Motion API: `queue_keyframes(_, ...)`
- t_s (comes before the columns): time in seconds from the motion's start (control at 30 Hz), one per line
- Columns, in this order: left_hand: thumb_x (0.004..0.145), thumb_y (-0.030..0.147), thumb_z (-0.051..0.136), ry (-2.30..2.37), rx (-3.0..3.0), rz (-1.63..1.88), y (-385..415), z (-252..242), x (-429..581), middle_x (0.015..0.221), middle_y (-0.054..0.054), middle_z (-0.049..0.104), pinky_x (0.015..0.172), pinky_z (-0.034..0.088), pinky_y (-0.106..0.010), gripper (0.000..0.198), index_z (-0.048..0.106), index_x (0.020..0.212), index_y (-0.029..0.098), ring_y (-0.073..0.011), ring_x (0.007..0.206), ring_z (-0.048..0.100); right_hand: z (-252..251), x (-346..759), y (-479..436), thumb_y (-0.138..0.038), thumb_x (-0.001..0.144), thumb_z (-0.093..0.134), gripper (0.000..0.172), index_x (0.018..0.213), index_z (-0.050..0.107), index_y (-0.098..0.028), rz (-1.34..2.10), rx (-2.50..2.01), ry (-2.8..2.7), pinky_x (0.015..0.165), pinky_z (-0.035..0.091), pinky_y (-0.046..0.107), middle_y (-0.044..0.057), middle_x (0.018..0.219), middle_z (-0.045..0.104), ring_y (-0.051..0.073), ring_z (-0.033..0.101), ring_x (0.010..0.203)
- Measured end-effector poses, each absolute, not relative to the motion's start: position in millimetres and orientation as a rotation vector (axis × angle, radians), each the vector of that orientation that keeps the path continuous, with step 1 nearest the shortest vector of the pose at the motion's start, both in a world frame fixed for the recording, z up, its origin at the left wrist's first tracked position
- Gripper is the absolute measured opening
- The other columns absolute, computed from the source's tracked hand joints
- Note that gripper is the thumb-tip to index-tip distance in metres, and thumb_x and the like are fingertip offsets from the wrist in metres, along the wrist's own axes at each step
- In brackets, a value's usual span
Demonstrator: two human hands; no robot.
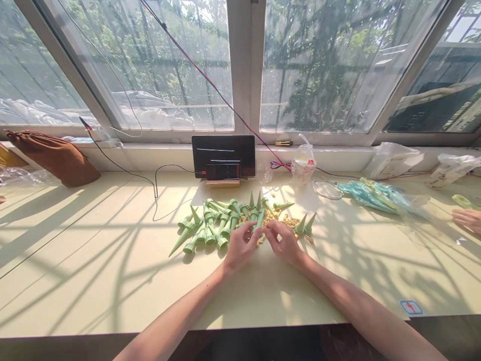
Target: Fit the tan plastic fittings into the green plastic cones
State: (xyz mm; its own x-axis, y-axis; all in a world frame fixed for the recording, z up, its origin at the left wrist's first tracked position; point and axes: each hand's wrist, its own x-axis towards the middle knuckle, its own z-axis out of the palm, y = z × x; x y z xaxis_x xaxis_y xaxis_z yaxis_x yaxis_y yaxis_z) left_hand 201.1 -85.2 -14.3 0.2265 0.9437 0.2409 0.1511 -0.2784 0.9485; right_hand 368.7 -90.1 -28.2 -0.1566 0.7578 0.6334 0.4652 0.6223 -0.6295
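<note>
My left hand point(241, 242) is closed around a green plastic spike point(260, 217), holding it tilted with the tip pointing away. Close beside it, my right hand point(282, 241) has its fingers pinched together at the near end of that spike. What sits between the right fingertips is hidden. A pile of similar hollow green cone spikes point(209, 216) lies to the left of my hands. Small yellowish pieces point(291, 220) are scattered behind and around the fingers. To the right, two green spikes point(305, 225) stand upright on the table.
A dark tablet point(223, 148) leans behind the pile, with a cable running left. Along the sill stand a bagged cup point(303, 163) and a brown cloth bag point(56, 158). Bagged teal-green items point(376, 195) lie right. Another person's hand point(468, 219) shows at the right edge.
</note>
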Motion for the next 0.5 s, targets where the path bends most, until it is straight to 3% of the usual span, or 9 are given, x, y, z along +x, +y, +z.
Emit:
queue_keyframes(0.17, 0.09, 0.047, 0.059, 1.062, 1.69, 1.148, -84.8, -14.5, 200.1, 0.088, -0.007, 0.068, 0.049, 0.048, -0.023, 0.045, 0.062, 0.122, 0.015, -0.0126, 0.058, 0.062, -26.9, 365.5, -89.1, -0.029, 0.098, 0.049, 0.02, 0.081, 0.056, -0.02, 0.364, -1.033, -1.73, 0.057, 0.04, 0.026, 0.0, 0.067, 0.053, 0.014, 0.049, 0.057)
queue_keyframes(0.5, 0.091, 0.041, 0.06, 1.032, 1.716, 1.162, -84.3, -16.4, 200.0, 0.116, -0.013, 0.066, 0.05, 0.051, -0.024, 0.046, 0.06, 0.13, 0.017, -0.0085, 0.057, 0.058, -28.4, 365.0, -89.4, -0.036, 0.096, 0.054, 0.022, 0.082, 0.06, -0.02, 0.563, -1.067, -1.635, 0.056, 0.043, 0.027, 0.001, 0.068, 0.061, 0.015, 0.056, 0.058)
